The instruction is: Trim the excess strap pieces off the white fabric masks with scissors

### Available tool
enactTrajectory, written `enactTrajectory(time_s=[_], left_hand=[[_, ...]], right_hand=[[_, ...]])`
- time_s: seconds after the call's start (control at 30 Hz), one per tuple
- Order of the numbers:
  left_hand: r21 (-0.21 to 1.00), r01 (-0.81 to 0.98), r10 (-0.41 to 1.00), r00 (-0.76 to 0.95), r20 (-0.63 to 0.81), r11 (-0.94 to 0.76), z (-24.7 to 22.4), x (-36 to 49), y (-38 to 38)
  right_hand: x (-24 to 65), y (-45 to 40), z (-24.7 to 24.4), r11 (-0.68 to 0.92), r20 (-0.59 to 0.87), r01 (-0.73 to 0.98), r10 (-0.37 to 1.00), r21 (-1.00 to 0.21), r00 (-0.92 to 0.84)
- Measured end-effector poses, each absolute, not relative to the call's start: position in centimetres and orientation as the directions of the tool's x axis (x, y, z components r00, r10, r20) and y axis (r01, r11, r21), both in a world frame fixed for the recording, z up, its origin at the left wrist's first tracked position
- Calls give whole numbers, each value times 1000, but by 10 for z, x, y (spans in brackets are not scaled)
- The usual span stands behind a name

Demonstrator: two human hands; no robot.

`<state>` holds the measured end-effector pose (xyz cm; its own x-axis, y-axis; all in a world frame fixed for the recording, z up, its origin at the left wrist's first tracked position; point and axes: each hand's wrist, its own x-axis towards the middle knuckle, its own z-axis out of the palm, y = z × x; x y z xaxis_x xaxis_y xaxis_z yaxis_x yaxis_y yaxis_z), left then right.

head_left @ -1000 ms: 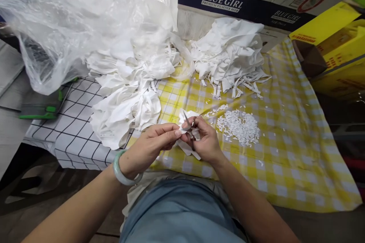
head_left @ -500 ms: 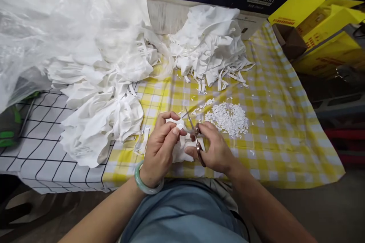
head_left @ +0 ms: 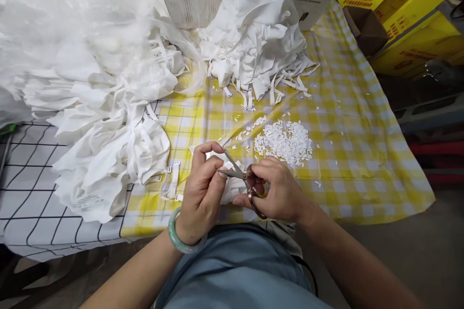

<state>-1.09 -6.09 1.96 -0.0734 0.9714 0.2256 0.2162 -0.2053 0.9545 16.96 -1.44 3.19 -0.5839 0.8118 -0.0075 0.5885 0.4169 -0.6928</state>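
My left hand [head_left: 205,188] pinches part of a white garment [head_left: 234,189] between thumb and fingers; the rest of the cloth lies below, between my hands. In my right hand [head_left: 277,188] is a pair of scissors [head_left: 237,172], fingers through the bronze-coloured handles. The blades stand apart and point left, one tip at my left thumb and forefinger, the other just above. Whether cloth sits between the blades I cannot make out. Beyond my right hand lies a heap of small white cut pieces [head_left: 284,141]. A strap with small fasteners [head_left: 172,181] rests left of my left hand.
A large pile of white garments [head_left: 112,154] under clear plastic [head_left: 83,14] covers the left side. Another white garment pile [head_left: 257,34] stands at the back against a cardboard box [head_left: 188,2]. Yellow boxes [head_left: 416,53] are at the right, beyond the checked tablecloth [head_left: 362,154].
The scissors have swung left, and their blades now stand wider apart, with a tip at my left fingers. The camera view has tilted down and shifted slightly.
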Motion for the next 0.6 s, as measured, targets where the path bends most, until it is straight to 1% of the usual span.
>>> enactTrajectory(time_s=[0.17, 0.43, 0.6], left_hand=[[954, 223, 973, -61, 221, -202, 18, -10, -61], [942, 219, 964, -25, 264, -253, 21, -8, -60], [949, 230, 972, -38, 230, -216, 20, -7, -62]], right_hand=[[169, -14, 31, 427, 16, 576, 813, -697, -582], [167, -13, 31, 427, 31, 573, 820, -700, -572], [166, -13, 32, 415, 17, 584, 824, -698, -566]])
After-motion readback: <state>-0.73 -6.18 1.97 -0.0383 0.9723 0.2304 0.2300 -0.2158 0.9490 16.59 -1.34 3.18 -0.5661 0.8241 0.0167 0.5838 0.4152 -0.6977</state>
